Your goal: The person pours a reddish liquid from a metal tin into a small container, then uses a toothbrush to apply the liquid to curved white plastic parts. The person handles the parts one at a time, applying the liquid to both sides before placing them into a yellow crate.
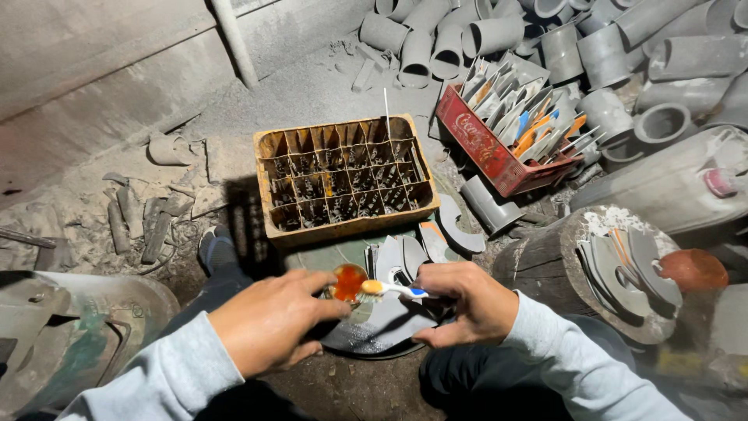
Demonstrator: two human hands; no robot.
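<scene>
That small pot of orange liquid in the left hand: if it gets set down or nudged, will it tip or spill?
Probably spills easily: the small pot looks open-topped and the orange liquid sits near the rim. It seems light, pinched by the left hand, so a nudge from the toothbrush in the right hand could tip it. Likely slippery if wet.

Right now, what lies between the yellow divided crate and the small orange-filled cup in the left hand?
In the head view, a bare strip of green round lid and some grey curved pieces lie between the yellow divided crate and the small orange-filled cup.
</scene>
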